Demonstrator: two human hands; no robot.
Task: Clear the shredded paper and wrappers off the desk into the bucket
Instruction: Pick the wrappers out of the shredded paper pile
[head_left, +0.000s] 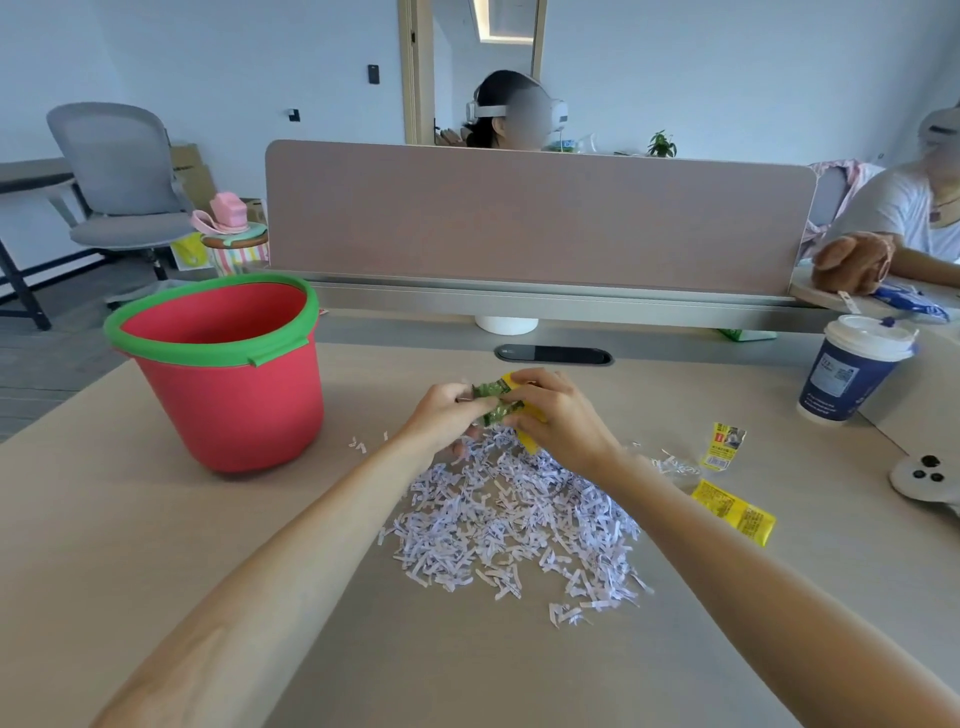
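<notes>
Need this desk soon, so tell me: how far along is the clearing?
Early. Nothing shows inside the bucket, though its bottom is hidden. In hand: the left hand and right hand grip crumpled wrappers above the pile. Left to do: the shredded paper, a yellow wrapper and a small wrapper to its right, all on the desk.

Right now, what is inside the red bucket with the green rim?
Only the far inner wall of the bucket shows, bare red, with nothing against it. The near wall covers the bottom, so I cannot tell whether anything lies there.
</notes>
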